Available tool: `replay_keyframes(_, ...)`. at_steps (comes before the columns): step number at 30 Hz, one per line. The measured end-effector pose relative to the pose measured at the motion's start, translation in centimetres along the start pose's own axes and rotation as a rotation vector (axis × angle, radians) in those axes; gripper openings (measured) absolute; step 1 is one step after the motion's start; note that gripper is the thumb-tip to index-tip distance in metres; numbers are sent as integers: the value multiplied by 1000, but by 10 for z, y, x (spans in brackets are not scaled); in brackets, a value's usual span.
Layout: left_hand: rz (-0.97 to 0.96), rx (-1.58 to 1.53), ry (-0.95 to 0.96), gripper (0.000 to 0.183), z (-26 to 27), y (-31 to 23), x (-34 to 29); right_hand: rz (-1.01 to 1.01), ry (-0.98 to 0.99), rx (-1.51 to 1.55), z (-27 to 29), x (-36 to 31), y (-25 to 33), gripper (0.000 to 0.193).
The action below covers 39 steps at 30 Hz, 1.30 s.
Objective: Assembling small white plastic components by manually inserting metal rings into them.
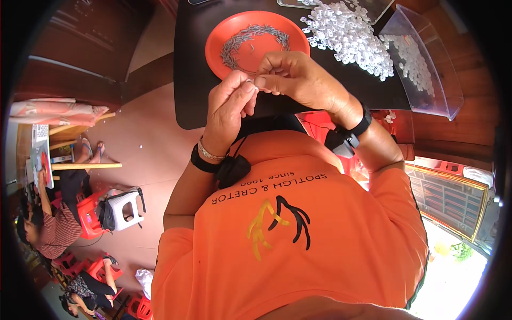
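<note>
My left hand (228, 101) and my right hand (304, 80) meet just in front of a round red plate (214, 53). Between the thumb and fingers of my left hand is a small white plastic piece (255, 88), mostly covered by the fingertips. My right hand is closed in a pinch against the same spot; what its fingers hold is hidden. A ring of small grey screw-like pins (229, 50) lies in the plate. To the right of the plate spreads a heap of small white plastic pieces (349, 40), each with holes.
A clear plastic bin (450, 101) with more white pieces lies tilted at the dark table's (189, 96) right side. At the left, a person in a striped top (61, 229) sits near red and white stools (128, 209). Another person (88, 290) sits lower left.
</note>
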State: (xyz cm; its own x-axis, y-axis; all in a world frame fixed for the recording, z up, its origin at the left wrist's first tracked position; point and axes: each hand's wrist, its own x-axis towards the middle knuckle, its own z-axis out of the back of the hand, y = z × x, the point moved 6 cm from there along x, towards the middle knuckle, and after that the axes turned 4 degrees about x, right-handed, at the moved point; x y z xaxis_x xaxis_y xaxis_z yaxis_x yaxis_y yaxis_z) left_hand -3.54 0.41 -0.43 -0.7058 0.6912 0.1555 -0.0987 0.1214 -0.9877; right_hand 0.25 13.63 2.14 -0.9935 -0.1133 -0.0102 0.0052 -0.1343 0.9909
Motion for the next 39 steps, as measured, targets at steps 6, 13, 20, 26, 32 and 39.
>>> replay_keyframes(6,68,-132,-171,20,19,7,1,170,-186,-710,42,42,21,17)
replay_keyframes(13,133,-178,-200,20,25,16,-3,-96,-72,-1170,41,82,2,26)
replay_keyframes(20,146,-208,-181,20,23,19,-2,-7,-41,-1294,33,97,-17,26)
replay_keyframes(26,148,-205,-183,20,24,19,-1,65,-50,-1217,33,90,-18,20)
replay_keyframes(32,143,-159,-161,20,16,14,-1,91,-164,-753,54,71,-12,18)
replay_keyframes(39,117,-114,-148,19,6,0,4,14,-112,-213,63,49,-14,19)
